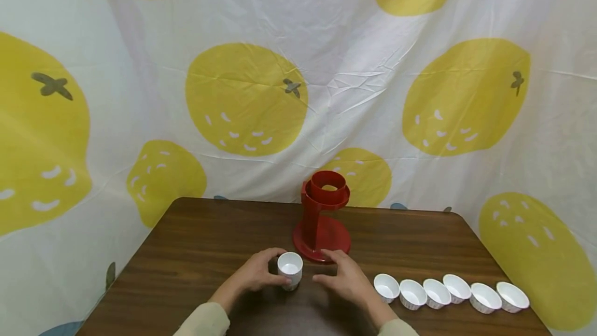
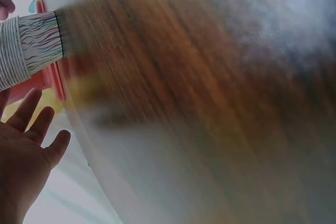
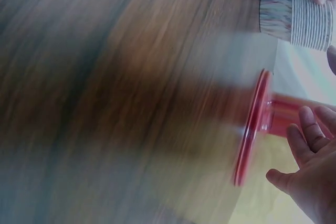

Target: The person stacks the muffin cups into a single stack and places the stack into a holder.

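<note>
A nested stack of white paper cups [image 1: 290, 267], its side printed with thin wavy coloured lines, stands upright on the table in front of a red stand. My left hand [image 1: 261, 271] holds this stack from the left, thumb on its near side and index finger at the far side. In the left wrist view, the other fingers of the left hand [image 2: 31, 150] spread out beside the stack. To the right of the cups is my right hand [image 1: 344, 278], thumb and fingers apart with nothing between them. Its fingertips overlap the base of the red stand [image 1: 322, 232] in the head view.
The brown wood-grain table [image 1: 210, 232] reaches back to a white curtain [image 1: 345, 92] with yellow lemon prints. Several single white paper cups [image 1: 437, 294] stand in an uneven row at the right. The red stand carries a round open ring at its top.
</note>
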